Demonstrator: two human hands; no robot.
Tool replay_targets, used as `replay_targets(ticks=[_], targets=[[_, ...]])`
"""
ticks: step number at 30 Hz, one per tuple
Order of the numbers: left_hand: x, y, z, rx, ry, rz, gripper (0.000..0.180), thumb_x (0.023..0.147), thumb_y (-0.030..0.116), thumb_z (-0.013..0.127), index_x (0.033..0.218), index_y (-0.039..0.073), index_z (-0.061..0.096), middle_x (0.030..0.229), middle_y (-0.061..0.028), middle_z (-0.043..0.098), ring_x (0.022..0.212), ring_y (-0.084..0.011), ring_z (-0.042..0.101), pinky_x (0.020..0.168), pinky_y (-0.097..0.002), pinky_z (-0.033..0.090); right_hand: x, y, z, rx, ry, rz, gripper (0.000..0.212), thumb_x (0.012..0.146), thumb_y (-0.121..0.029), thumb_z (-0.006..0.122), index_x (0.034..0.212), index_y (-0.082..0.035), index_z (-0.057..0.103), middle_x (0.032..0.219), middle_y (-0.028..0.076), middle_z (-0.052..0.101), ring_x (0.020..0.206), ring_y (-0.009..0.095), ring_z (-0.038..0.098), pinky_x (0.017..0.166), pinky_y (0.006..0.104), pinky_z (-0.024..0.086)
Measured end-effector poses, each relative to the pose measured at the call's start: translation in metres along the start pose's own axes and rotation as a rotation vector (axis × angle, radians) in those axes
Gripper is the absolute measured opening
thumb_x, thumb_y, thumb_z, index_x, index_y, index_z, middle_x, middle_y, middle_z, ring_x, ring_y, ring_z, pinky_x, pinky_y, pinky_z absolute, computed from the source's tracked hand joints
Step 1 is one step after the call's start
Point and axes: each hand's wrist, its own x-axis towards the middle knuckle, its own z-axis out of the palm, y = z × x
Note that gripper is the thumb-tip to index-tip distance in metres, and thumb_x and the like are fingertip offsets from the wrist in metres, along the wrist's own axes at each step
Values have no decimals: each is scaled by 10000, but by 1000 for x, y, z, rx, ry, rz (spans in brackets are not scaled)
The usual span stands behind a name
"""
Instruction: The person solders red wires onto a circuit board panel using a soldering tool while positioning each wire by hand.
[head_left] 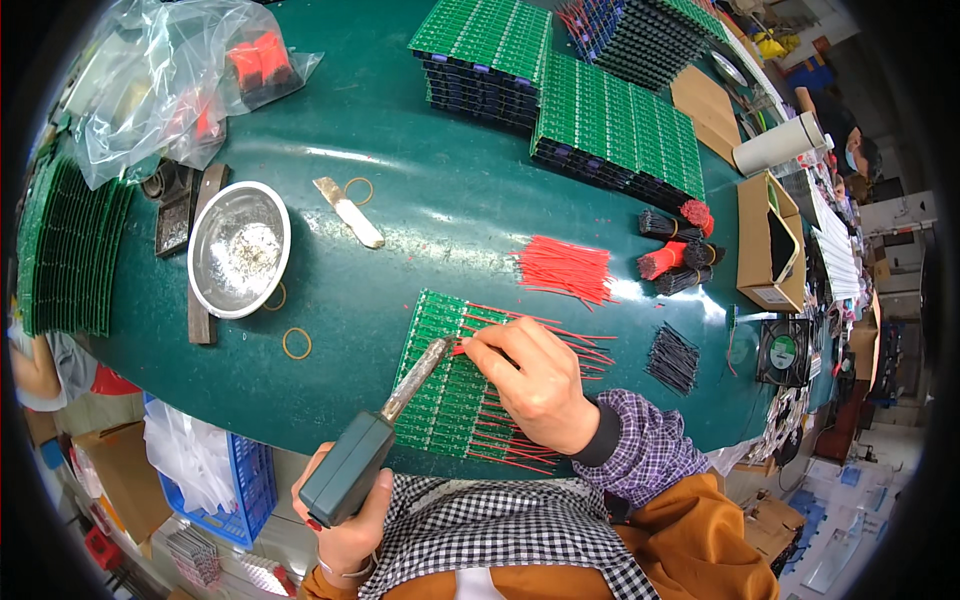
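Note:
My left hand [350, 520] is wrapped round the dark green handle of a soldering iron [350, 468]. The iron's metal shaft points up and to the right, its tip at a green circuit board panel [425, 385]. Right at that tip, my right hand [530, 380] pinches a short red wire against the panel. Red wires [515, 455] stick out rightward from the panel's right side, above and below my right hand, which hides part of the row. Beyond the panel lies a loose pile of red wires [568, 268].
A metal bowl [200, 270] with silvery bits stands at left, near upright green boards [75, 250] and a plastic bag [150, 80]. Stacked green panels [620, 125] fill the far side. Black wires [673, 358], wire bundles [668, 260], a cardboard box [765, 245] and a fan [783, 350] are at right.

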Motion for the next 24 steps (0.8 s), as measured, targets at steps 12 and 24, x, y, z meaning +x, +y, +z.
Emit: replay_targets(ticks=[12,24], targets=[[-3,2,-4,-21,-8,-60,280,712,24,802,970,-59,732,877,-145,683,702,-235,660,629,-332,514,1,-1,-1,-4,-6,6,325,685,37,714,1011,38,717,955,112,668,793,251,648,659,361,554],[-6,-3,-4,-22,11,-57,282,705,15,797,970,-58,733,875,-143,680,704,-233,661,628,-329,510,1,-1,0,-17,5,5,311,683,34,725,993,40,720,947,111,670,779,246,651,645,356,556]])
